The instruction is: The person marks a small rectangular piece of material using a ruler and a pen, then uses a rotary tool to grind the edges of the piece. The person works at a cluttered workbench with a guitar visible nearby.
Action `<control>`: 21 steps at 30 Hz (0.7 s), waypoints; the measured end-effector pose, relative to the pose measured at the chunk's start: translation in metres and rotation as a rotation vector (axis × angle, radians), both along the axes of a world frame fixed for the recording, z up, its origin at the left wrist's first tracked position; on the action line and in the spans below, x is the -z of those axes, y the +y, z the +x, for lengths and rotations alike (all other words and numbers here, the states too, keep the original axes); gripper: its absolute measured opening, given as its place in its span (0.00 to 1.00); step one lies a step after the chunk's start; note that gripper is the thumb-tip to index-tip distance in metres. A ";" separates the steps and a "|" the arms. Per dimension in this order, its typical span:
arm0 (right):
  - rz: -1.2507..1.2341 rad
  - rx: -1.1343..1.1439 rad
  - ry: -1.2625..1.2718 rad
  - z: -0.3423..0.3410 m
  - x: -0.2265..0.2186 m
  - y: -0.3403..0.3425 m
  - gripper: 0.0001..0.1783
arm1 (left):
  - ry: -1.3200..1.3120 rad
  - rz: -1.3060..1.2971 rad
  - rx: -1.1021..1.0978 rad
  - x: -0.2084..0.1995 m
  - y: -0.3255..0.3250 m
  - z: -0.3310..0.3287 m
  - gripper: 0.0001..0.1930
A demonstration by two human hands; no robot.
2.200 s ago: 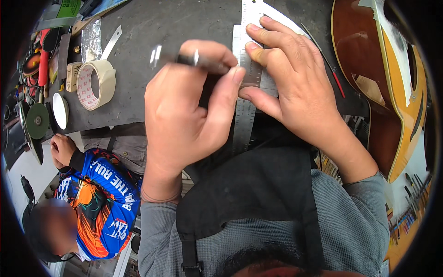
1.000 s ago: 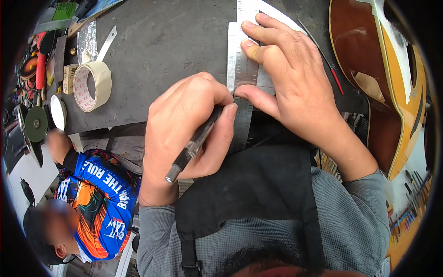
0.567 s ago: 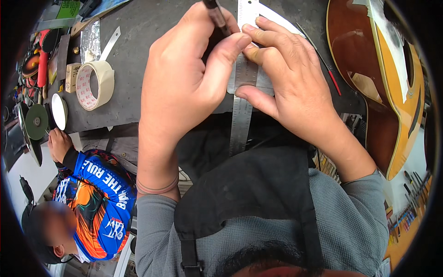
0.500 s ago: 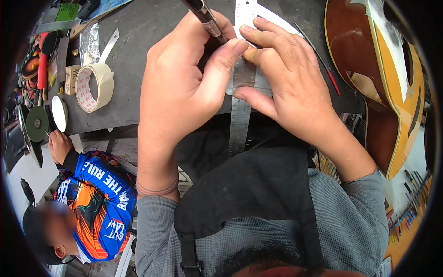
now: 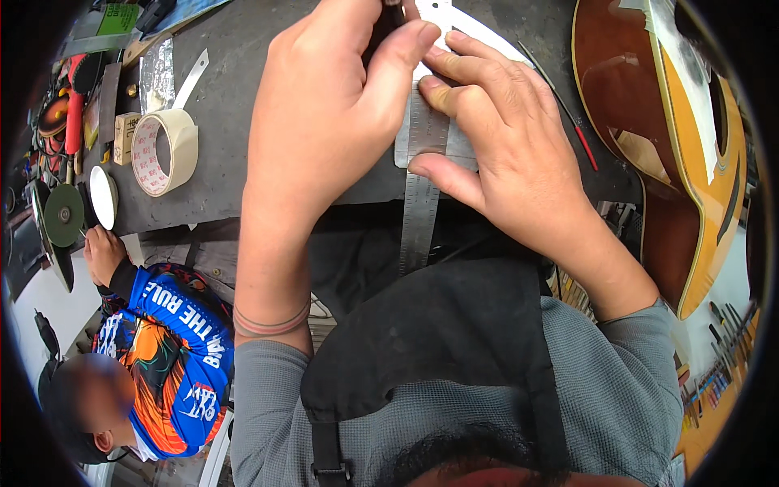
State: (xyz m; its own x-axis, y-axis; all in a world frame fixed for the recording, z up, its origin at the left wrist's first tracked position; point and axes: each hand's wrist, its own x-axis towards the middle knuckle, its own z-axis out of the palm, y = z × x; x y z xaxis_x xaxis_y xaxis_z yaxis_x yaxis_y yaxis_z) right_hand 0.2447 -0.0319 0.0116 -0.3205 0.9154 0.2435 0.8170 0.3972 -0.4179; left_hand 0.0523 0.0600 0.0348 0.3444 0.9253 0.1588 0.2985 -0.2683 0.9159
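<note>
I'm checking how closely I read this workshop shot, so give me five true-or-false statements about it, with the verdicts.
1. The right hand touches the metal ruler. True.
2. The ruler stops short of the bench's near edge. False: it sticks out past that edge of the bench.
3. The left hand holds a dark pen-like tool. True.
4. A roll of tape sits to the left of the left hand. True.
5. The right hand is closed around a thin red-handled tool. False: the red-handled tool lies apart, to the right of that hand.
</note>
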 end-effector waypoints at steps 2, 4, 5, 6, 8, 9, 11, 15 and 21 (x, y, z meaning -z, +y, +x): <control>0.003 -0.008 -0.005 -0.001 -0.001 0.001 0.40 | -0.044 -0.056 -0.014 -0.002 0.003 0.000 0.05; 0.006 -0.002 -0.004 0.000 -0.001 0.000 0.39 | -0.157 -0.103 -0.025 0.007 0.002 -0.004 0.06; 0.008 -0.001 -0.003 0.000 -0.001 0.000 0.39 | -0.212 -0.114 -0.033 0.011 -0.001 -0.006 0.06; 0.011 -0.002 -0.003 0.000 -0.001 0.000 0.39 | -0.267 -0.095 -0.051 0.014 -0.005 -0.012 0.06; 0.020 -0.007 0.000 -0.001 -0.002 0.000 0.38 | -0.332 -0.048 -0.008 0.020 -0.009 -0.025 0.09; 0.018 -0.008 -0.004 -0.001 -0.003 0.000 0.37 | -0.377 -0.062 -0.015 0.023 -0.011 -0.033 0.10; 0.015 -0.011 -0.009 0.000 -0.003 -0.001 0.36 | -0.464 -0.088 -0.029 0.027 -0.018 -0.045 0.11; 0.043 0.026 0.071 0.003 -0.003 -0.002 0.34 | -0.476 0.017 -0.141 0.031 -0.051 -0.052 0.10; 0.159 -0.051 0.059 0.003 -0.008 -0.001 0.31 | -0.092 0.175 -0.163 0.034 -0.076 -0.070 0.06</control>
State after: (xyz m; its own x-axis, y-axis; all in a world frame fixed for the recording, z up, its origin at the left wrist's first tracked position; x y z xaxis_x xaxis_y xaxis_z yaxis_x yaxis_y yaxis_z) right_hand 0.2478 -0.0330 0.0196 -0.3465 0.8468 0.4035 0.7700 0.5025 -0.3933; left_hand -0.0176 -0.0159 0.0011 0.1696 0.9231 0.3452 0.2684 -0.3803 0.8850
